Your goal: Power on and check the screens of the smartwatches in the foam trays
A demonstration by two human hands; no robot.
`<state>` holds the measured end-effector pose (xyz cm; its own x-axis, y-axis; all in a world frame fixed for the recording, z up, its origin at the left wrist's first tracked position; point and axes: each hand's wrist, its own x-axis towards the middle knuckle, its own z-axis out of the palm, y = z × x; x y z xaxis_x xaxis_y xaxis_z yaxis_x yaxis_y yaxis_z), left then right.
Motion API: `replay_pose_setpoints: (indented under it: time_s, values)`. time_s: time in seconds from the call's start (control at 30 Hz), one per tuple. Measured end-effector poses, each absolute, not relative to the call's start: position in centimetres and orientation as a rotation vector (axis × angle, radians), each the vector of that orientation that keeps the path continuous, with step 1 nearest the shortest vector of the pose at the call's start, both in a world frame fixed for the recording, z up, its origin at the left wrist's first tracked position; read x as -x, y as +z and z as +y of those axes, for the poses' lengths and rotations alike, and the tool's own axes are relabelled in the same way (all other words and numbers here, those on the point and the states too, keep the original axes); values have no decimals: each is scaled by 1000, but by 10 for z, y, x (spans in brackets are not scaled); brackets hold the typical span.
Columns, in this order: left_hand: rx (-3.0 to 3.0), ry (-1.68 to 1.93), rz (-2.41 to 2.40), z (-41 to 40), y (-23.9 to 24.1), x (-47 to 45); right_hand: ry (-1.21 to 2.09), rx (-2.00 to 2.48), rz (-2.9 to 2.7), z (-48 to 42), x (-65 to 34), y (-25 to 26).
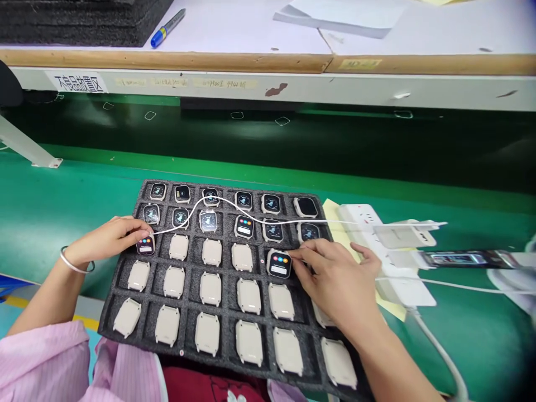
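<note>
Across a black foam tray (229, 290) holding pale face-down watches (249, 341), we found two bare hands, each at a lit watch. In the third row's leftmost pocket, the left hand (109, 241) had thumb and fingers pressed together on the upper edge of the left watch (146, 247), where a white cable (288, 223) met the fingertips; we could not tell whether they pinched the cable too. The right hand (335, 279) pinched the right watch (278, 264) by its right edge at the fifth pocket, though whether it was lifted, we could not tell. We judged both watches light, rigid and slippery, their glass easily scratched, so we favoured gripping opposite sides of the case. The cable seemed thin and limp, best taken near its end.
</note>
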<state>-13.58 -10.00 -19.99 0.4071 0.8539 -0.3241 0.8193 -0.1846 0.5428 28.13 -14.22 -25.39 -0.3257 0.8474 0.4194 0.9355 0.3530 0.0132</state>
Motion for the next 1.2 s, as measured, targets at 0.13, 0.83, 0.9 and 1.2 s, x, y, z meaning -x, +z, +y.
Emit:
replay_pose_setpoints:
  time_s: [0.13,0.83,0.9,1.2]
  values:
    - [-1905,297,1670,-102,-199,133,-503,1621,-2142,-145,-278,-243]
    - [-3078,144,1252,-141,-215,55,-116,1102,-2503,-150,-245,-239]
    - [-3073,162,1301,-142,-217,53,47,1187,-2471,-146,-244,-236]
    - [-2220,434,1420,-115,-225,85,7,1506,-2534,-130,-235,-248]
